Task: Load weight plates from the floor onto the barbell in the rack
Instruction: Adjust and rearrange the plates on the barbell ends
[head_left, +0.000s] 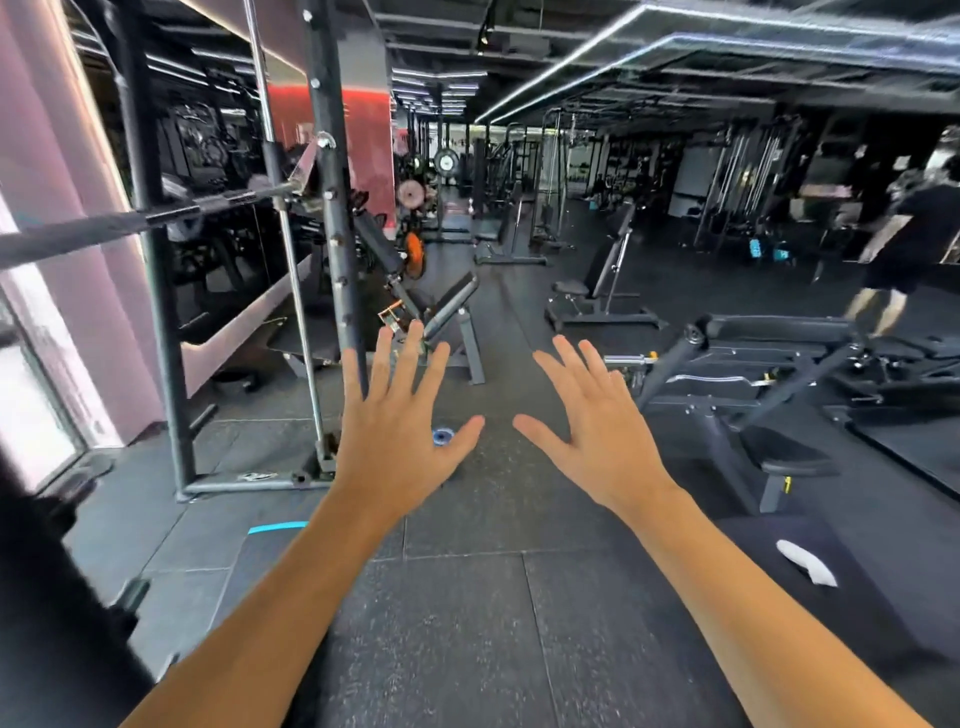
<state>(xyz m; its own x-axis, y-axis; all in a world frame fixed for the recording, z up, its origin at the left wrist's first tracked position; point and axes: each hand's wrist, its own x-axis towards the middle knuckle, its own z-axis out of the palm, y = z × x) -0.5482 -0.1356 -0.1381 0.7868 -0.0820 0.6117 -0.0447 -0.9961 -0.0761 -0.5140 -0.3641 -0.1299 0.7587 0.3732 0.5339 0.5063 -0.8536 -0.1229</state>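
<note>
The person holds both arms straight out over the dark rubber floor. The left hand has its fingers spread wide and straight, and it holds nothing. The right hand is the same, spread flat with nothing in it. Both backs face up, most likely because the hands are being shown before any lifting starts.

A weight plate with a blue middle lies flat on the floor. It peeks out just past the left hand's thumb, and the hand hides most of it. It sits near the foot of the rack, on the rack's right side, likely so it is a short carry.

The barbell rests high in the rack, left of the tall post. No plate shows on the part in view, so the loading looks not yet begun.

Right of the rack stands a padded bench. Far off to the right, another person walks.
</note>
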